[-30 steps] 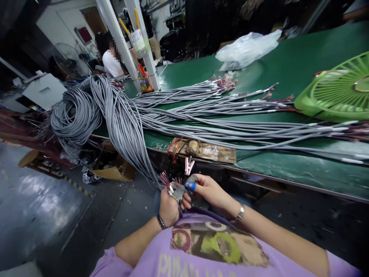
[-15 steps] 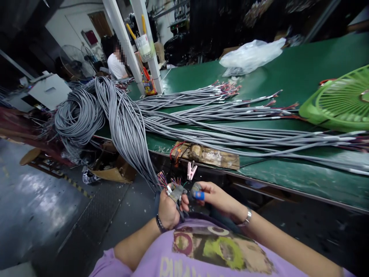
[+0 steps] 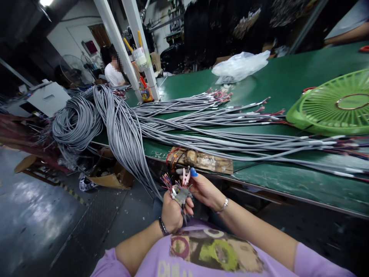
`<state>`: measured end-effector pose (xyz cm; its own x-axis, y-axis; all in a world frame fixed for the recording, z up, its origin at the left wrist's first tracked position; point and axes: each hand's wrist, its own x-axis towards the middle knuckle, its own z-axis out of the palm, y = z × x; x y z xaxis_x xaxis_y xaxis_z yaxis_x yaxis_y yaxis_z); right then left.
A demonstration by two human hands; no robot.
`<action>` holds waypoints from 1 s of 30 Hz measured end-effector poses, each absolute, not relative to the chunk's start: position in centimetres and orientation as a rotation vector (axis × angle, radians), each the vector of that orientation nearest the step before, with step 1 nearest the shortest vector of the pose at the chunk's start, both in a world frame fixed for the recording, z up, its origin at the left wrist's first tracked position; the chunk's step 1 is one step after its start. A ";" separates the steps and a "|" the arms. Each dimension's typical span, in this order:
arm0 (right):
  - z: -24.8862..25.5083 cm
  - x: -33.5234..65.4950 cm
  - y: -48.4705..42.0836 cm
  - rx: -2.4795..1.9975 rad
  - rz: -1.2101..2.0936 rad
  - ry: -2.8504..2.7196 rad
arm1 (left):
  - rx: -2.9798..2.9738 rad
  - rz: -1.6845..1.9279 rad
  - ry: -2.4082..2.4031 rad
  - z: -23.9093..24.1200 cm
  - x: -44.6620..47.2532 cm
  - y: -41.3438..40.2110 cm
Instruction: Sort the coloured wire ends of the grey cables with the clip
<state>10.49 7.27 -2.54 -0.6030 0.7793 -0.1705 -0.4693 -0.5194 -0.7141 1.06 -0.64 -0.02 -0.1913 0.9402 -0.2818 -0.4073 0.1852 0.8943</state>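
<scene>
My left hand (image 3: 172, 211) is closed around the ends of a bunch of grey cables (image 3: 128, 134), whose stripped coloured wires (image 3: 167, 182) fan out above my fist. My right hand (image 3: 203, 189) is just to the right of it, fingers curled, with grey and blue finger covers on the fingertips. It pinches at the wire ends beside a pink clip (image 3: 186, 176) hanging from the table edge. The cable bunch runs up from my fist over the edge of the green table (image 3: 288, 73).
Many grey cables with stripped ends lie across the table. A worn wooden block (image 3: 203, 159) sits at the near edge. A green fan grille (image 3: 334, 104) lies right, a plastic bag (image 3: 238, 66) behind. Another person in white (image 3: 113, 73) sits far left, past white posts.
My right hand has risen from beside my left fist to the pink clip and the wire tips. My left hand keeps its grip. The view has shifted slightly.
</scene>
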 end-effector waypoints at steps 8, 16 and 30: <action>-2.8 9.8 7.2 -0.667 2.149 -0.528 | 0.613 1.325 1.253 -0.3 1.1 -0.8; -2.1 11.1 6.7 -0.635 2.281 -0.567 | 0.765 1.394 1.328 -0.8 -0.3 -2.0; -2.0 10.5 6.6 -0.718 2.027 -0.751 | 1.111 1.427 1.529 -0.7 -0.8 -0.9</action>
